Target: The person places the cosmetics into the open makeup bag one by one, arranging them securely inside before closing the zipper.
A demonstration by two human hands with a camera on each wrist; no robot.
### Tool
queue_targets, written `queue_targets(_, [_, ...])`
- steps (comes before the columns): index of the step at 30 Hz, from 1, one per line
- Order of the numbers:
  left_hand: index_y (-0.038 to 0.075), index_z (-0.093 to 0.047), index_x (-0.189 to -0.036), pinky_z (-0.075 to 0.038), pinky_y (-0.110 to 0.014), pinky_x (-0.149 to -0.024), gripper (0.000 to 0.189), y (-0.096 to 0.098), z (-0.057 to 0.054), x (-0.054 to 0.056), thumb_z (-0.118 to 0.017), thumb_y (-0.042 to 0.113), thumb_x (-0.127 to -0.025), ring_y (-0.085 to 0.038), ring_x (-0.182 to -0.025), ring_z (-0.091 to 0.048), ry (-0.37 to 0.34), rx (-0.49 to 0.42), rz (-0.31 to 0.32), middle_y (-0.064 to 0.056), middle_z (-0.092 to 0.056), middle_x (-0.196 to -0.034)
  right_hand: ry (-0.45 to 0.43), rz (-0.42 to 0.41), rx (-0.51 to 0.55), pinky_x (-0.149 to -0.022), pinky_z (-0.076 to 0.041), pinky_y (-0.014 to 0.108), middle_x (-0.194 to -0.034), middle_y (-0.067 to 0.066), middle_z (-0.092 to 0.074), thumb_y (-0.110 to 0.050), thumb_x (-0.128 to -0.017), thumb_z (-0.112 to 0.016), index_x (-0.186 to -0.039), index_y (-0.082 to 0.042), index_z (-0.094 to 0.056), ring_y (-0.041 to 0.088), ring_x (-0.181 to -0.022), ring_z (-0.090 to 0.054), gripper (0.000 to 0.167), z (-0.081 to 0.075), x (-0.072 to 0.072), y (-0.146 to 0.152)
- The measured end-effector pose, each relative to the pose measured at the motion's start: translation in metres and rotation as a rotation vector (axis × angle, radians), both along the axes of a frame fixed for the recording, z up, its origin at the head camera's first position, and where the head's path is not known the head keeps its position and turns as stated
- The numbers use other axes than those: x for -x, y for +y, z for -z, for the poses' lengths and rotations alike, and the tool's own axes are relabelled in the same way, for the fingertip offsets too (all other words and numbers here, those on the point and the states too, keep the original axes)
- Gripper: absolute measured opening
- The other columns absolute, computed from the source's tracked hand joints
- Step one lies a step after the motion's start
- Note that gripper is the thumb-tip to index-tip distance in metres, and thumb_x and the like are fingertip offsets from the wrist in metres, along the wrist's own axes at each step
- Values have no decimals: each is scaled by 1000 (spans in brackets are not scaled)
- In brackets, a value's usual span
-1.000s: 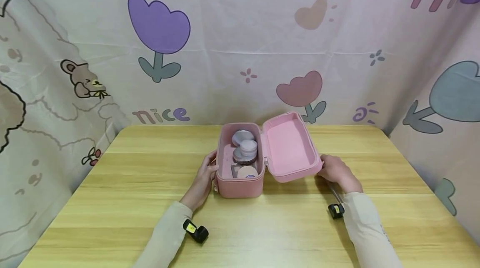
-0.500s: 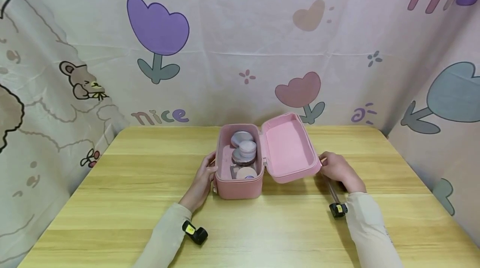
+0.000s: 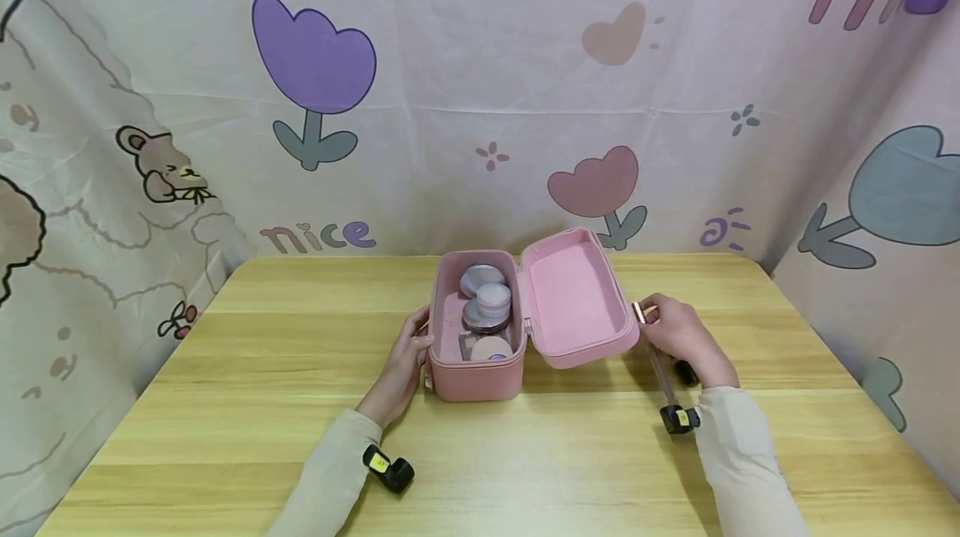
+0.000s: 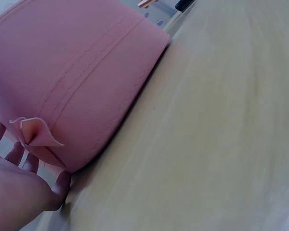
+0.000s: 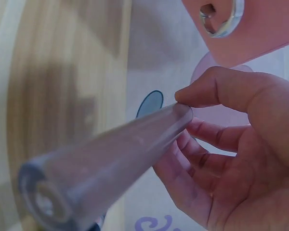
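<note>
A pink vanity case stands with its lid swung out to the right. Inside lie several round compacts or jars and a small flat item. My left hand rests against the case's left side, fingers extended beside a small leather bow in the left wrist view. My right hand pinches a long clear stick between thumb and fingertips, just right of the lid. Its shiny rose-gold part shows past the fingers at the lid's edge; what lies beyond is hidden.
Everything stands on a wood-grain table. A printed curtain hangs behind and at both sides. A metal ring is fixed on the outside of the lid. Another black item shows below the right hand.
My right hand has drawn slightly right and up, away from the lid's corner, and the stick's rose-gold part has come into sight. The left hand and case hold their place.
</note>
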State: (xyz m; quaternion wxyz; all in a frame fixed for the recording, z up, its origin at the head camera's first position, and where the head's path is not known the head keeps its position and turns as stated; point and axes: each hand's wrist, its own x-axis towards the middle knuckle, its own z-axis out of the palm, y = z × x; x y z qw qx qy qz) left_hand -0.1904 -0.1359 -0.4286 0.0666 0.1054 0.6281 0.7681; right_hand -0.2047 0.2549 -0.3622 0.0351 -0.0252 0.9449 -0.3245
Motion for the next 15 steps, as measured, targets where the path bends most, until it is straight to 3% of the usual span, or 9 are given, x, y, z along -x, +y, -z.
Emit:
queue_targets(8, [3,-19,-151,-9,-48,-113,65,0,-1,1,-41,16,-91,-32,-142,-15,-1,8,5,-19,-18,-155,26,25,22,-54,-52,37,-99,24,-59,-15,-89,-62,-122,12,-48,24,-71,-59,44,-10,-4,1])
queue_targets(15, [3,-19,-151,-9,-48,-112,65,0,-1,0,-41,15,-91,-32,-142,-15,-2,2,3,-19,-18,-155,100,39,-4,-59,-53,35,-100,25,-60,-13,-88,-60,-122,13,-48,29,-78,-61,44,-21,-9,0])
